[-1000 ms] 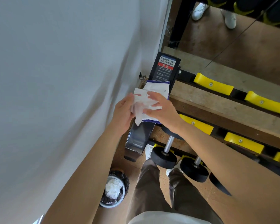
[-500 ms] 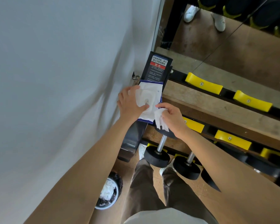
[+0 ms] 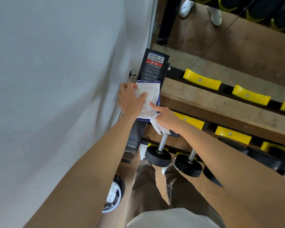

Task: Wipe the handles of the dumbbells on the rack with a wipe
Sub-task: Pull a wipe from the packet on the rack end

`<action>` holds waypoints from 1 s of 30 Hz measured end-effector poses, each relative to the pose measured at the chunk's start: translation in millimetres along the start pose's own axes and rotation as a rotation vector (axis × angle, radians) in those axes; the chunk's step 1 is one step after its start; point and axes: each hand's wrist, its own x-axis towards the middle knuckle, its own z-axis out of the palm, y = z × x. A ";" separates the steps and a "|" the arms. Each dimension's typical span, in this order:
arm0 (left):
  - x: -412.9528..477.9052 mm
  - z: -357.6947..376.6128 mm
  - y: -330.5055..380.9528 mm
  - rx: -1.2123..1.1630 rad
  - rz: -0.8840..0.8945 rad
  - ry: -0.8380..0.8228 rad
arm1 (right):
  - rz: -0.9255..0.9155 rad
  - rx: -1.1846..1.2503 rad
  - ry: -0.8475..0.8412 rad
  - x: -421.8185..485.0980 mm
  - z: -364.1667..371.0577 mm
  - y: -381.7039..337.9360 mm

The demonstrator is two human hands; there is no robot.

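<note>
A white and blue wipe pack (image 3: 152, 92) lies on top of the black end post of the dumbbell rack (image 3: 204, 99). My left hand (image 3: 130, 99) rests flat on the pack with its fingers spread over the flap. My right hand (image 3: 167, 118) grips a crumpled white wipe (image 3: 158, 125) in its curled fingers, while its index finger presses the pack's flap. Below, two dumbbells with black heads and steel handles sit on the lower tier: the left dumbbell (image 3: 161, 143) and the right dumbbell (image 3: 190, 159).
A grey wall (image 3: 56, 79) stands close on the left. A bin (image 3: 113, 195) with a black liner and used wipes sits on the floor by my legs. Yellow cradles (image 3: 202, 81) line the rack tiers. A mirror behind shows white shoes (image 3: 186, 7).
The wipe came free of the pack and is now bunched in my right hand. My left hand moved onto the pack and lies flat; my right index finger now presses the flap.
</note>
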 end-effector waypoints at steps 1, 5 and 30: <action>0.2 -4.0 0.4 -0.031 -0.005 -0.004 | 0.009 0.009 -0.004 -0.6 0.2 -0.7; -13.0 -33.8 -7.6 -0.283 0.022 0.035 | 0.006 0.055 -0.017 -4.0 3.0 -0.2; -14.8 -13.2 -9.2 0.489 0.561 -0.445 | -0.046 0.507 0.274 -40.6 -17.4 -1.3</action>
